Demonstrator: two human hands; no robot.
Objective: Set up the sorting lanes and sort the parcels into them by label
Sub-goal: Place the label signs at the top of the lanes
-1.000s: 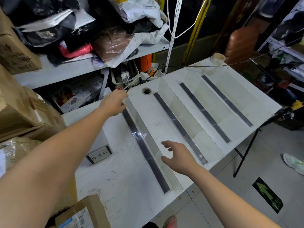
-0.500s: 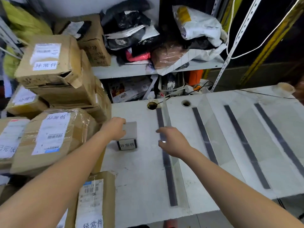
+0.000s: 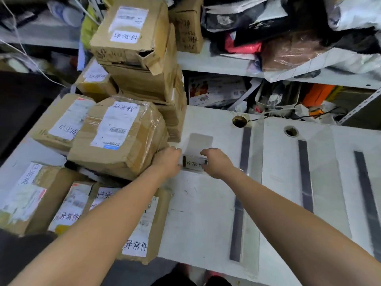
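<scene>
Item under inspection: the label stand (image 3: 194, 163), a small sign holder printed 异常件. It sits on the white table (image 3: 202, 213) just left of centre frame, close to the heap of parcels (image 3: 117, 139) on its left.

Your left hand (image 3: 168, 162) is at its left end with the fingers curled in against it. Your right hand (image 3: 216, 164) is at the right end, fingers and thumb closed round that corner. Both appear to grip; the fingertips themselves are hidden behind the stand.

Change noted: a second ago both hands were on the nearest clear divider (image 3: 255, 153). Half a second ago only the left had reached the stand. Now the right has left the divider and joined it.

Finding: the divider stands unattended along its dark strip (image 3: 245, 147), right of the stand, so that lane wall looks set. You are likely on lane labelling. The parcels are piled at frame left, and none lies between the dividers in view, so sorting looks not yet begun.
</scene>
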